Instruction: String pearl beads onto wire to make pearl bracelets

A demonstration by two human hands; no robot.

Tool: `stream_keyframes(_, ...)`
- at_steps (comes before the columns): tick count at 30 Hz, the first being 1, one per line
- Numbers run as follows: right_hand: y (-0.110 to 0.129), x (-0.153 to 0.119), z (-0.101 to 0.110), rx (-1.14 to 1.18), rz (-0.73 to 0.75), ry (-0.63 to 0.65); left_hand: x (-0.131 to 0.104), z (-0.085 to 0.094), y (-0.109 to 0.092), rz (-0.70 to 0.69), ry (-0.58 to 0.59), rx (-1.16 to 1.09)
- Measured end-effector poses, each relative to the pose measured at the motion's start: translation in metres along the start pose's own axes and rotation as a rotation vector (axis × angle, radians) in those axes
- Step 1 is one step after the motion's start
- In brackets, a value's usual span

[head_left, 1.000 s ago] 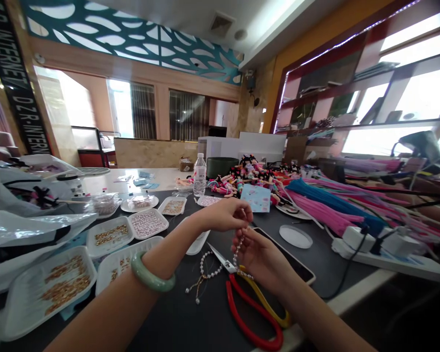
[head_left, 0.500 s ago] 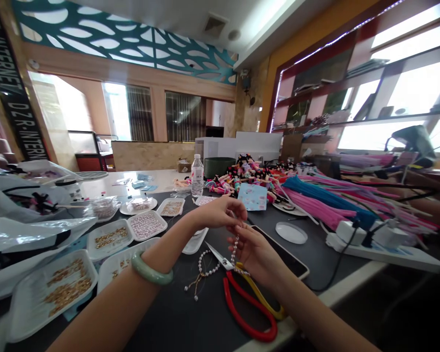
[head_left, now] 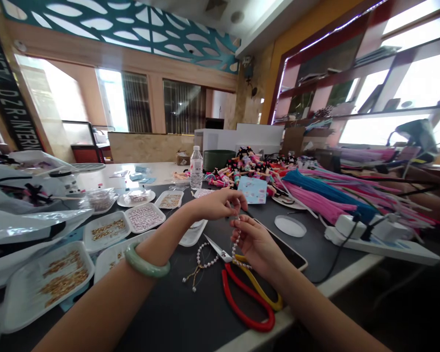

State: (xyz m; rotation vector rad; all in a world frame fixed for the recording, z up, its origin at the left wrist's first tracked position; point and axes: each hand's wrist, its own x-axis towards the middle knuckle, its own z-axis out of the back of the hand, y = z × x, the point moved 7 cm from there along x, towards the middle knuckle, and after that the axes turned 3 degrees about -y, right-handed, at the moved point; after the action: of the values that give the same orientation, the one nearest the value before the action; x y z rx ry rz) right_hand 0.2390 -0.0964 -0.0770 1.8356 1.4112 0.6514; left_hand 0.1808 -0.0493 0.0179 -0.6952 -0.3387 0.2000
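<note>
My right hand [head_left: 258, 244] pinches the top of a strand of pearly beads [head_left: 235, 247], which hangs down beside the palm toward the table. Just above it, my left hand [head_left: 223, 204] is bent over, thumb and fingers curled together near the strand's upper end. What those fingers grip is too small to make out. Below the hands lie scissors [head_left: 226, 289] with one red and one yellow handle, blades pointing up and left. A beaded bracelet [head_left: 209, 264] with gold-coloured dangling ends rests left of the blades. A green bangle [head_left: 146, 264] circles my left forearm.
White trays [head_left: 12, 303] of gold-coloured and pink beads line the left. A phone [head_left: 297, 264] lies under my right hand, near a clear round lid [head_left: 290, 226]. Behind stand a water bottle [head_left: 196, 168] and a pile of small dolls [head_left: 247, 164]. A power strip [head_left: 385, 249] sits right.
My hands have drawn slightly apart, the left fingers lifting off the right fingertips. The bead strand stays in my right hand. The view has shifted a little.
</note>
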Motion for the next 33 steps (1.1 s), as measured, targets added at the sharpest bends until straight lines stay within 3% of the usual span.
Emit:
stream_keyframes(16, 0.015, -0.003, -0.006, -0.145, 0.184, 0.047, -0.013, 0.0, -0.007, 0.172, 0.091, -0.223)
stream_keyframes(33, 0.036, -0.01, -0.008, -0.335, 0.293, 0.008, -0.011, -0.001, -0.011, 0.165, 0.085, -0.211)
